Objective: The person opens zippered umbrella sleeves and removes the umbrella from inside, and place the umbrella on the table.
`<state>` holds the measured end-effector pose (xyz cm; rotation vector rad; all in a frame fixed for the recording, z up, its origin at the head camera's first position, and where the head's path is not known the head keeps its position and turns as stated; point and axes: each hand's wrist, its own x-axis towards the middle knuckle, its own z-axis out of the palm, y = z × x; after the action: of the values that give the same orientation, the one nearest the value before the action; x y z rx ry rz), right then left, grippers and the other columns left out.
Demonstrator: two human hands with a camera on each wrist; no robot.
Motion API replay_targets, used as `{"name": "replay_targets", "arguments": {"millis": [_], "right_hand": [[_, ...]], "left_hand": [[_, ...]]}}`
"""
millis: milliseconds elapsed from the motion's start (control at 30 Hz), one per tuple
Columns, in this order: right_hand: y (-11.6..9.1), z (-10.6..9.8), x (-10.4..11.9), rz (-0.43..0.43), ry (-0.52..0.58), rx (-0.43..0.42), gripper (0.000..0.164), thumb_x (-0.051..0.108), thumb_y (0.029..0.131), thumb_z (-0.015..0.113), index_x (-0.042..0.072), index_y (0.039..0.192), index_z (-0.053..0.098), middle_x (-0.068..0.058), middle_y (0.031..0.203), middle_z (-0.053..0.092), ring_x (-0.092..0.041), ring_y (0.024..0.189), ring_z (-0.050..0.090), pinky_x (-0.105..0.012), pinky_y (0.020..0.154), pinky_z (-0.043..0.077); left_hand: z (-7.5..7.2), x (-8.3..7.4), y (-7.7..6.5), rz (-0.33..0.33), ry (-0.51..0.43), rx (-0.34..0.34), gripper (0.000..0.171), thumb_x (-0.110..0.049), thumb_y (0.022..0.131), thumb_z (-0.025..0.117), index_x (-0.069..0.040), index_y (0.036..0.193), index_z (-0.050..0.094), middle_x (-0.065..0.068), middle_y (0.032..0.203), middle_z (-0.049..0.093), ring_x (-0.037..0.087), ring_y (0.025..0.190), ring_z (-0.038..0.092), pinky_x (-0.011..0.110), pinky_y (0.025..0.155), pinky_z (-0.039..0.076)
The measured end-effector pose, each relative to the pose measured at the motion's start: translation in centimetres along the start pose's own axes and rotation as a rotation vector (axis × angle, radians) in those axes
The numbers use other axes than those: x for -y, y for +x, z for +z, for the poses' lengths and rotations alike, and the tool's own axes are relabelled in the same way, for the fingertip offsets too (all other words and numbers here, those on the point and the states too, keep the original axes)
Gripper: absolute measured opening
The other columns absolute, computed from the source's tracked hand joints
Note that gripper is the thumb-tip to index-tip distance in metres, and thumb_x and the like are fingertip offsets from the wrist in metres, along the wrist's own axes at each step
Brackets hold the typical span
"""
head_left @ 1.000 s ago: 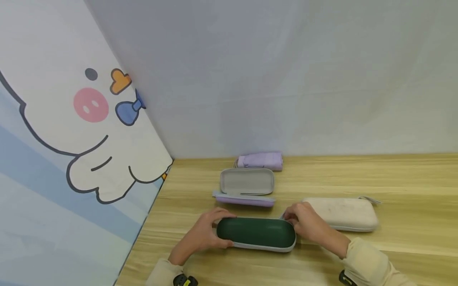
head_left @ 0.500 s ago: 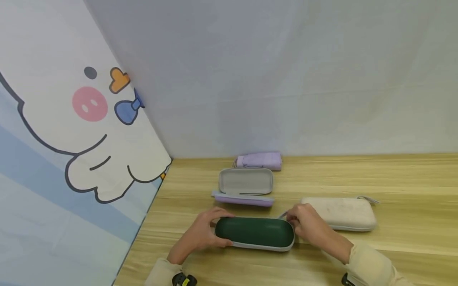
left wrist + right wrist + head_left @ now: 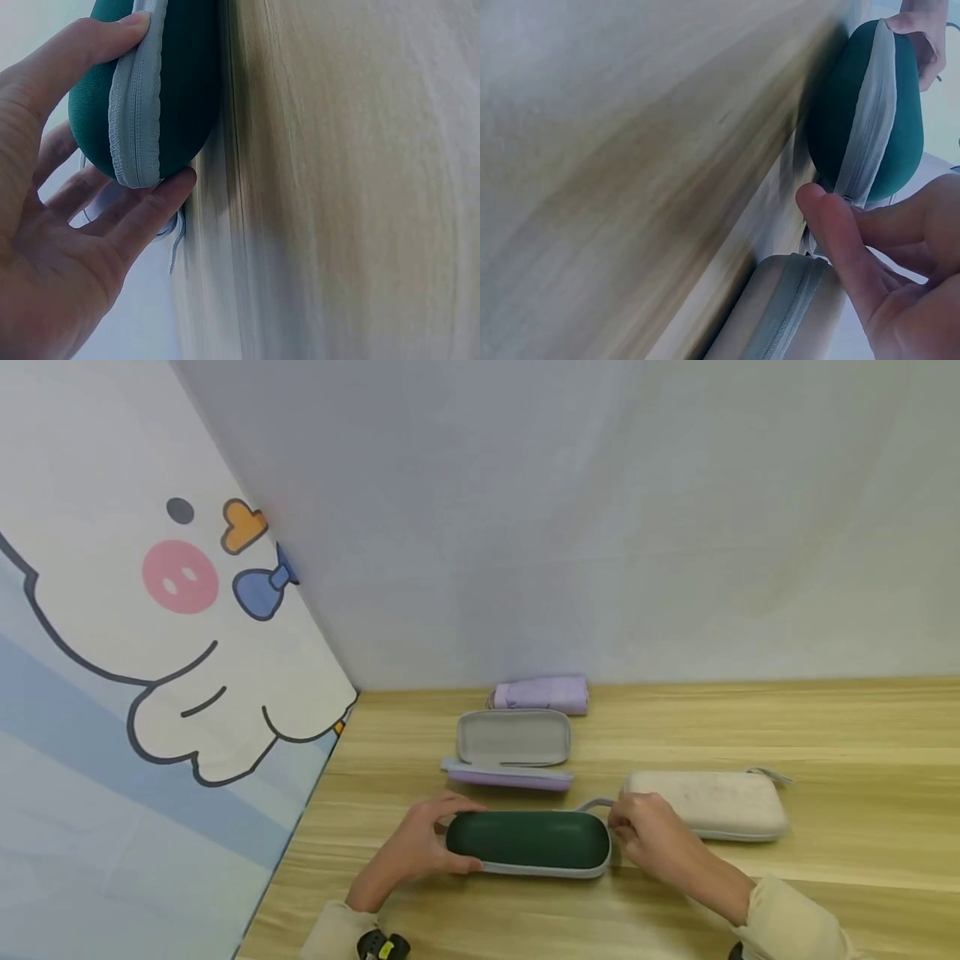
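A worktop [image 3: 862, 735] in pale yellow-brown wood grain, its streaks running side to side, reaches back to a light grey hanging sheet [image 3: 600, 527] that has a faint horizontal crease. To the left, a light-blue and white printed panel [image 3: 90, 827] slants in and meets the worktop along a dark edge; its big white cartoon animal [image 3: 112, 627] has a pink cheek, an orange beak and a blue bow. Lighting is soft, with only mild shadows beside the things.

Near the front middle of the worktop lies a dark-green, elongated fabric case [image 3: 528, 840] with a pale-grey zip band. The left hand [image 3: 420, 843] grips its left end, thumb on the near side and fingers on the far side. The right hand [image 3: 660, 837] pinches at the right end, on a small zip pull [image 3: 847, 199] mostly hidden by the fingertips. Cream sleeves [image 3: 795, 918] cover both forearms.

Just beside the right hand lies a cream rounded case [image 3: 708, 806] with a grey zip and strap. Behind the green one are a slim lavender zipped piece [image 3: 510, 779], a grey rounded tray-like shell [image 3: 513, 737], possibly joined to it, and a lavender rolled fabric bundle [image 3: 543, 695] near the sheet.
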<state>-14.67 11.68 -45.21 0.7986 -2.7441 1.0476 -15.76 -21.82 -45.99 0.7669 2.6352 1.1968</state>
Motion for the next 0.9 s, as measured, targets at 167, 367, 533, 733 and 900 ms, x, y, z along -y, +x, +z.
{"name": "replay_targets", "arguments": {"millis": [167,367,533,733,900], "right_hand": [[-0.2,0.1,-0.3,0.001,0.013,-0.006,0.022,-0.015,0.07,0.06,0.006,0.069,0.068,0.0,0.071,0.063,-0.007,0.064,0.054,-0.023,0.055,0.047],[-0.4,0.5,-0.7,0.002,0.026,-0.025,0.024,-0.016,0.069,0.058,0.006,0.069,0.068,0.0,0.071,0.064,-0.006,0.063,0.054,-0.022,0.056,0.048],[-0.6,0.6,-0.9,0.01,0.037,-0.041,0.023,-0.016,0.068,0.06,0.007,0.069,0.067,0.001,0.071,0.065,-0.007,0.064,0.055,-0.023,0.056,0.048],[-0.8,0.5,-0.7,0.022,0.06,-0.041,0.023,-0.015,0.067,0.061,0.007,0.068,0.067,0.001,0.07,0.065,-0.006,0.062,0.055,-0.022,0.055,0.048],[-1.1,0.3,-0.6,0.044,0.094,-0.018,0.022,-0.015,0.067,0.064,0.006,0.069,0.067,0.001,0.07,0.064,-0.004,0.061,0.053,-0.021,0.054,0.047]], "left_hand": [[0.1,0.0,0.0,-0.014,-0.005,0.005,0.057,-0.038,0.065,0.086,-0.032,0.117,0.064,-0.01,0.114,0.058,0.019,0.104,0.056,0.03,0.074,0.052],[0.2,-0.1,0.1,-0.02,0.003,0.001,0.058,-0.037,0.065,0.087,-0.031,0.118,0.064,-0.01,0.116,0.058,0.018,0.105,0.056,0.029,0.072,0.052],[0.2,-0.2,0.1,-0.009,0.002,-0.002,0.058,-0.037,0.065,0.086,-0.03,0.119,0.064,-0.01,0.115,0.058,0.018,0.104,0.056,0.03,0.071,0.052],[0.2,-0.3,0.0,-0.025,0.009,-0.003,0.058,-0.038,0.065,0.086,-0.032,0.119,0.064,-0.011,0.116,0.057,0.017,0.105,0.055,0.029,0.072,0.051],[0.2,-0.4,0.0,-0.026,0.013,-0.008,0.059,-0.036,0.064,0.087,-0.03,0.118,0.063,-0.01,0.117,0.058,0.017,0.105,0.055,0.028,0.072,0.051]]}}
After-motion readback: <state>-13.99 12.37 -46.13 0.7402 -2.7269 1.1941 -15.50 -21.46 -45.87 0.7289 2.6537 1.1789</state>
